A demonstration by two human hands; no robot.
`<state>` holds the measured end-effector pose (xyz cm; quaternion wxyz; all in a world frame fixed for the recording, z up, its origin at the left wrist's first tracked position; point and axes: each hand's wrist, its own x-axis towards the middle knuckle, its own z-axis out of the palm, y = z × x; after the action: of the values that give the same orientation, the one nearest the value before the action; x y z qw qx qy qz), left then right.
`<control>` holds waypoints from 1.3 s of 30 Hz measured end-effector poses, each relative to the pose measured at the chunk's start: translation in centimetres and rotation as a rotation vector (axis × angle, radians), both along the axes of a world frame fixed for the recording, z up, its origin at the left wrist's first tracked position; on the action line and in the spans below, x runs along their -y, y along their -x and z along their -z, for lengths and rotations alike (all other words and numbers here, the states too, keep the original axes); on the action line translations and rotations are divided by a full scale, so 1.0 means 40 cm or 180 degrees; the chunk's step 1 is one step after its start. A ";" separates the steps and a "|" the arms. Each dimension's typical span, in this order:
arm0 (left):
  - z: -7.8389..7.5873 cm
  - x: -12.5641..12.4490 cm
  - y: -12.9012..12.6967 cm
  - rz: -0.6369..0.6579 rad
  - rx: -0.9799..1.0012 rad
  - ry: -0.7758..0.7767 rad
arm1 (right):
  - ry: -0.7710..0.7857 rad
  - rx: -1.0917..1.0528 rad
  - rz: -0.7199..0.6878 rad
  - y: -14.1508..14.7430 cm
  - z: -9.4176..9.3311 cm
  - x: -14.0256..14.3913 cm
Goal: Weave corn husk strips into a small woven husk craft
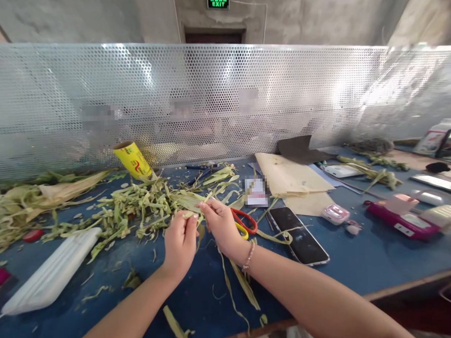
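Both my hands are raised over the middle of the blue table, close together. My left hand (181, 243) is closed in a pinch on a thin pale green strip of corn husk (193, 214). My right hand (222, 227) pinches the same strip just beside it, and the fingers partly hide it. Behind the hands lies a heap of small knotted husk pieces (132, 204). Scissors (254, 226) with red and yellow handles rest beside my right hand, their blades hidden. Long loose husk strips (245, 285) lie below my right wrist.
A black phone (300, 235) and brown paper (288, 174) lie to the right, with a pink case (335, 213) and magenta device (401, 217) beyond. A yellow tube (133, 160) leans behind the heap. At left are a white packet (55, 271) and broad husks (63, 190). A perforated metal screen (208, 95) closes the back.
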<state>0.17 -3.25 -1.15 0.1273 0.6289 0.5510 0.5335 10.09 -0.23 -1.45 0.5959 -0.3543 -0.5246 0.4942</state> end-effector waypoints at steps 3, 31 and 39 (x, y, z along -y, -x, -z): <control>-0.001 -0.009 -0.009 -0.0017 0.0454 0.0252 | -0.0008 0.0005 0.0053 -0.001 0.007 -0.006; 0.021 -0.043 0.002 0.0012 0.2280 0.0632 | 0.0269 0.0073 0.0042 -0.003 0.009 -0.003; -0.005 -0.007 0.000 -0.0046 0.1562 0.0670 | 0.0425 -0.0155 -0.0040 -0.008 0.012 -0.008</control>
<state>0.17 -2.96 -0.97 0.3180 0.4602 0.5605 0.6107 10.42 0.09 -1.93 0.5803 -0.3779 -0.4781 0.5403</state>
